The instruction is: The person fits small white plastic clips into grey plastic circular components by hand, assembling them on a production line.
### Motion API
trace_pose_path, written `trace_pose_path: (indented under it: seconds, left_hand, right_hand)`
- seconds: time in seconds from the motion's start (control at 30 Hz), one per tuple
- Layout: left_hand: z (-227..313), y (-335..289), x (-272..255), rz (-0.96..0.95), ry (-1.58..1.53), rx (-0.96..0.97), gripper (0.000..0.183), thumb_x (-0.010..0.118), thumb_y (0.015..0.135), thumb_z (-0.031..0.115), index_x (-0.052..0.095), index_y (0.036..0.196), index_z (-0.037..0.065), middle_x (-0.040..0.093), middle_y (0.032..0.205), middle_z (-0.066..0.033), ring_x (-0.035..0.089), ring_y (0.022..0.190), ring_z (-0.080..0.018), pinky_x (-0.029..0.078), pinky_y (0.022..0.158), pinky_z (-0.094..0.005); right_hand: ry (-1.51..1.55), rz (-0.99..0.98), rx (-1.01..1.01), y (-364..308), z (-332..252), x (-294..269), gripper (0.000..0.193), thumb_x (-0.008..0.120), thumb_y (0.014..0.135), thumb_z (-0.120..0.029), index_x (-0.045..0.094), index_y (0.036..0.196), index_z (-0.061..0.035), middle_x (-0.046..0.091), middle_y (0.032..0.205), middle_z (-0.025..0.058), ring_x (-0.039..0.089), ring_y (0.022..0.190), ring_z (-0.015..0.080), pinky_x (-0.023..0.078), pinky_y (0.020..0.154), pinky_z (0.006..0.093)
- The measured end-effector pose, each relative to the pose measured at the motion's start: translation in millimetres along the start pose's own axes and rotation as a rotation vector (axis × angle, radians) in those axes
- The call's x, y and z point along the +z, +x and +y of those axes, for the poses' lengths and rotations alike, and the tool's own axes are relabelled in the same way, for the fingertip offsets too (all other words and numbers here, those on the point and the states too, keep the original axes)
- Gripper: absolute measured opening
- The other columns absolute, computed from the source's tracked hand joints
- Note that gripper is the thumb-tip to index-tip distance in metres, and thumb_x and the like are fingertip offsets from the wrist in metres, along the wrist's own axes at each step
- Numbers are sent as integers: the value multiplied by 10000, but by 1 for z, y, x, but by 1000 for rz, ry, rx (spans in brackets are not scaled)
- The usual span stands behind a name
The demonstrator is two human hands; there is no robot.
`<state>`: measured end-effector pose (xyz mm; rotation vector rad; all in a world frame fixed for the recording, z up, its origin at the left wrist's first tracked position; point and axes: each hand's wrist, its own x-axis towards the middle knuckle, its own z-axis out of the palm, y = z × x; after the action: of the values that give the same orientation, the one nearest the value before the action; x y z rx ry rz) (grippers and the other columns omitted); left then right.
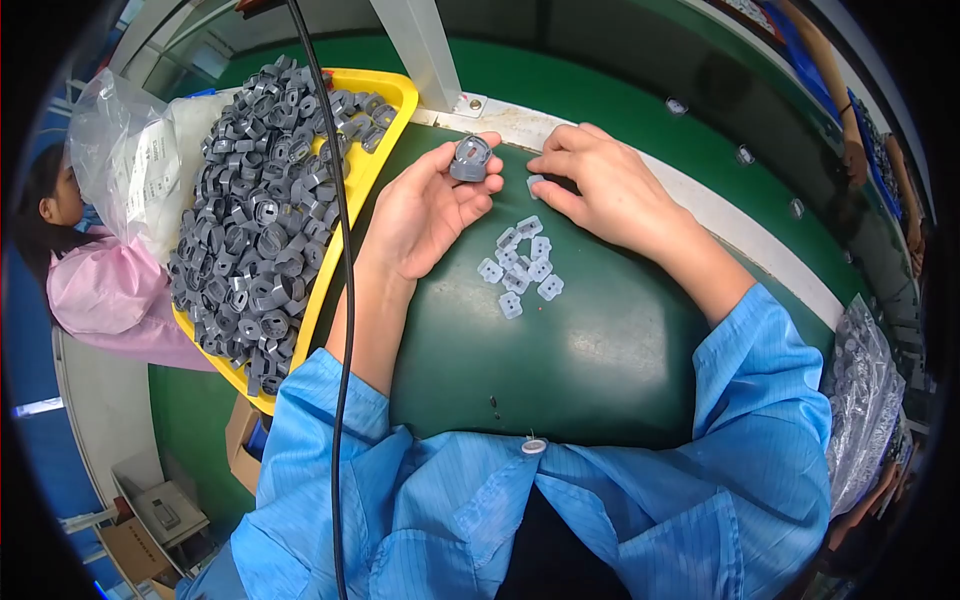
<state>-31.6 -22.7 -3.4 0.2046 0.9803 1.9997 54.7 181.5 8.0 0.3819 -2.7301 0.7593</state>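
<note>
My left hand is closed on a grey plastic housing, a short round part with a hollow face turned up. Close by on the right, my right hand pinches a small translucent plate between thumb and forefinger. The two parts are apart. Below the hands, several more pale translucent plates with dark holes lie in a loose cluster on the green work surface.
A yellow tray heaped with grey housings stands at my left. A black cable hangs across the view beside it. Beyond a pale rail runs a green belt with small parts. A person in pink sits at far left.
</note>
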Motion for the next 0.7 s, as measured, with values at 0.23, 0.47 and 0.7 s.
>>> trace_pose_path:
  seconds: [0.23,0.47,0.7]
  left_hand:
    - [-11,-1,7,1,-8,76,238,443,978,199,517,1075,-5,597,975,-122,574,815,-159,472,685,-249]
    - [-23,-3,23,-36,-114,82,223,458,975,195,520,1103,23,580,991,-69,550,855,-149,453,706,-239]
    - [-23,-4,25,6,-82,110,232,462,982,221,531,1094,30,589,996,-66,558,868,-141,477,773,-252]
  right_hand:
    - [792,66,347,12,-3,-2,159,754,751,-169,702,825,-38,600,635,-3,484,597,68,425,576,242]
    - [782,290,267,10,-14,14,104,751,769,-130,721,827,-50,533,751,-9,469,640,64,419,595,223]
    - [544,229,236,10,-24,3,149,759,744,-136,715,842,-34,567,779,16,510,684,83,429,587,226]
